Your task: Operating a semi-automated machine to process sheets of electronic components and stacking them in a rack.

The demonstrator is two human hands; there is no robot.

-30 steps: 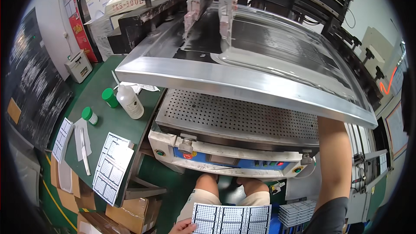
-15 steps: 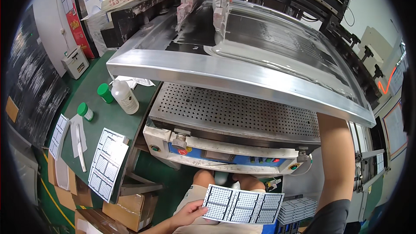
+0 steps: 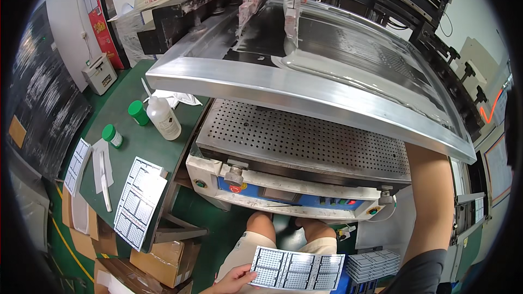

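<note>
My left hand [image 3: 237, 280] grips the left end of a flat white circuit board panel [image 3: 297, 270], fingers closed on its edge. The panel, printed with three dark-lined grid sections, lies over my lap. On the right my forearm [image 3: 431, 201] reaches up behind the front bar of a silver screen-printing frame [image 3: 310, 103], which hides the whole right hand. What that hand touches cannot be seen. Beneath the frame sits the perforated metal bed [image 3: 299, 141] of the printing machine. Pale grey paste [image 3: 338, 76] is spread on the screen near two upright squeegee holders [image 3: 292, 13].
A green table [image 3: 128, 155] at left bears more panels [image 3: 140, 201], a white squeeze bottle [image 3: 163, 120], two green-lidded jars [image 3: 112, 136] and a spatula [image 3: 105, 185]. Stacked panels [image 3: 373, 265] stand at lower right. Cardboard boxes [image 3: 163, 261] lie on the floor. Control knobs [image 3: 235, 189] line the machine's front.
My left hand and the panel have shifted slightly left and down in the picture. The surroundings have shifted mostly a little right with the camera. My right arm still reaches behind the frame.
</note>
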